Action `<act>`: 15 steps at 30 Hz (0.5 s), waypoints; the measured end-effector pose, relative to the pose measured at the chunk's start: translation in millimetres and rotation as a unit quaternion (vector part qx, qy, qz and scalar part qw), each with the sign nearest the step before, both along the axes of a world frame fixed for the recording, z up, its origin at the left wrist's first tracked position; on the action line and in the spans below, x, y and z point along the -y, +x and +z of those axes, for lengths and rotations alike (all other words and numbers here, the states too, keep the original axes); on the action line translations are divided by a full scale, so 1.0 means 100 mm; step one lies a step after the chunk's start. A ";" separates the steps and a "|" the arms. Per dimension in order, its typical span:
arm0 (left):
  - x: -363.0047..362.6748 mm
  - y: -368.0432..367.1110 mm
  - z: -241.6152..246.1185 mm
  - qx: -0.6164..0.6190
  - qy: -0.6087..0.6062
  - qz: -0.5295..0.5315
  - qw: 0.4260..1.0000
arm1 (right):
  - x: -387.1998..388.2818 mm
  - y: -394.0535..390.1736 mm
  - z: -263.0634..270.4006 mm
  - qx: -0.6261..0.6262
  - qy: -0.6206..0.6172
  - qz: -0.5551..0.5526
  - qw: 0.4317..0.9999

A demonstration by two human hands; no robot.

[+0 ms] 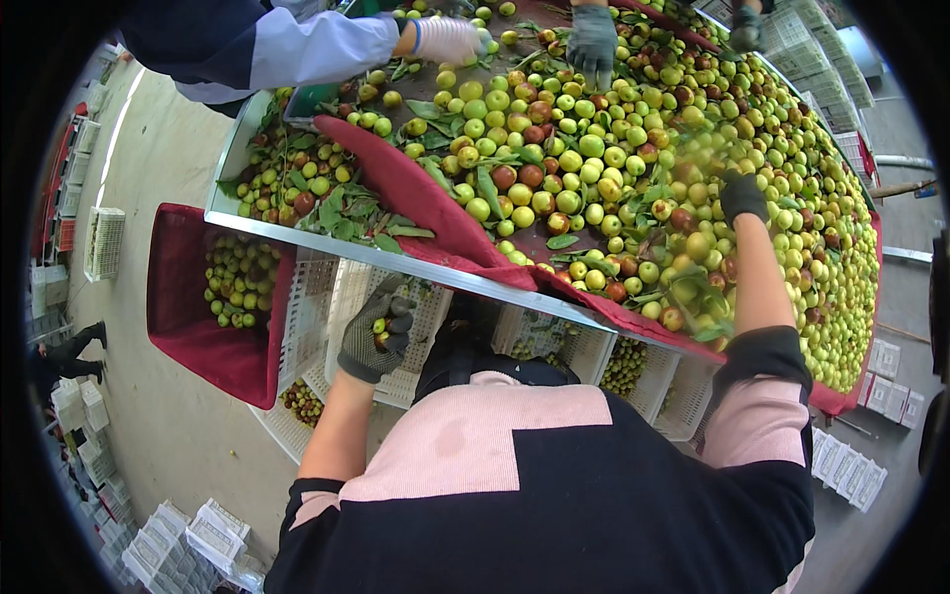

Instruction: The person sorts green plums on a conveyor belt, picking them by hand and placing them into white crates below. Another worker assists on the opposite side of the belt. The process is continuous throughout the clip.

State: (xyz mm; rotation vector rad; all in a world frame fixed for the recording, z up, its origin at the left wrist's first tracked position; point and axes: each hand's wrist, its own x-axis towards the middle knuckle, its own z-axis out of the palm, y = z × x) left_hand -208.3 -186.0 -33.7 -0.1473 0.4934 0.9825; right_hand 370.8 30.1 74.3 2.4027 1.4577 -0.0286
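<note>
Jujube-like fruits [591, 145], green to red-brown, lie heaped with loose leaves on a metal-edged sorting table. My left hand [377, 334], in a grey dotted glove, is curled around a few small fruits over a white plastic crate [430, 315] below the table's edge. Over the heap at the right is my right hand [744, 197], in a dark glove. Fruits and leaves beside it are blurred, and its fingertips are partly hidden, so its grip cannot be made out. Dark red cloth [423, 200] runs across the table in folds.
A metal rail [415, 269] edges the table's near side. Below it stand more white crates [594, 356] and a red-lined crate [211, 356] holding fruits. Across the table are co-workers' gloved hands [592, 44] and a light sleeve [319, 46]. Stacked crates [159, 546] stand on the floor.
</note>
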 end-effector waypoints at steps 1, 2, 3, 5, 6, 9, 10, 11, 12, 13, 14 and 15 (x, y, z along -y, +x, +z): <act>-0.03 0.04 0.02 0.006 0.002 -0.017 1.000 | 0.01 0.05 -0.03 0.026 0.012 0.036 0.999; -0.05 0.08 0.05 0.011 0.004 -0.025 1.000 | 0.00 0.06 -0.04 0.016 0.024 0.047 0.998; -0.06 0.13 0.08 0.029 -0.002 -0.026 0.999 | 0.03 0.03 -0.01 -0.023 0.049 0.045 0.998; -0.08 0.24 0.16 0.004 0.032 -0.065 0.997 | 0.07 -0.17 0.12 -0.073 0.159 0.052 0.983; -0.09 0.31 0.21 -0.012 0.044 -0.082 0.996 | 0.17 -0.33 0.24 -0.120 0.217 0.097 0.964; -0.11 0.59 0.38 -0.043 0.039 -0.155 0.986 | 0.70 -1.19 0.40 -0.320 0.314 0.175 0.876; -0.15 0.70 0.43 -0.171 0.113 -0.211 0.956 | 1.02 -1.51 0.40 -0.444 0.277 0.205 0.827; -0.16 0.80 0.49 -0.238 0.210 -0.259 0.912 | 1.20 -1.89 0.29 -0.508 0.241 0.226 0.796; -0.18 0.91 0.54 -0.286 0.302 -0.240 0.877 | 1.40 -2.23 0.19 -0.573 0.230 0.291 0.731; -0.18 1.00 0.59 -0.338 0.385 -0.210 0.833 | 1.58 -2.55 0.07 -0.571 0.260 0.354 0.694; -0.16 1.10 0.62 -0.353 0.458 -0.114 0.808 | 1.81 -2.72 0.07 -0.649 0.099 0.226 0.720; -0.14 1.14 0.64 -0.349 0.455 -0.081 0.815 | 1.89 -2.85 0.02 -0.620 0.121 0.264 0.729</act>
